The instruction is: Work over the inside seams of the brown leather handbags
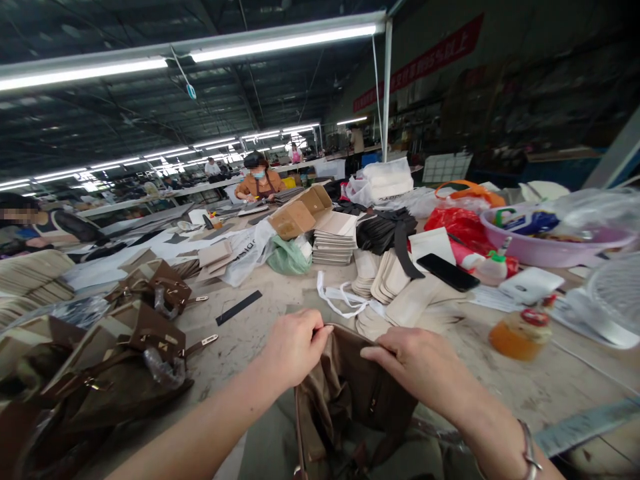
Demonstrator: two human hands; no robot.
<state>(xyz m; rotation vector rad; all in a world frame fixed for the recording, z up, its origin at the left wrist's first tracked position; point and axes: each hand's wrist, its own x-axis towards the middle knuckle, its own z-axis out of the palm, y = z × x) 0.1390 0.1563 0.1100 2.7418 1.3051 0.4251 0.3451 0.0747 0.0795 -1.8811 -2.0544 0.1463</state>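
A brown handbag (395, 393) stands mouth-up in front of me at the table's near edge, its lining and an inner zip showing. My left hand (295, 343) pinches the far rim near its left corner, thumb and fingers closed on the edge. Farther right on that same rim, my right hand (415, 357) grips with the thumb inside and the fingers over the outside. The lower part of the bag runs out of the frame. To the left, several similar brown bags (120, 360) with metal clasps and plastic-wrapped hardware stand in a row.
Beyond the bag lie stacked beige panels (335, 240), black strips (385, 230), a cardboard box (300, 210) and a phone (447, 272). At right are an amber glue jar (520, 333) and a pink basin (535, 250). A co-worker (261, 179) sits farther back.
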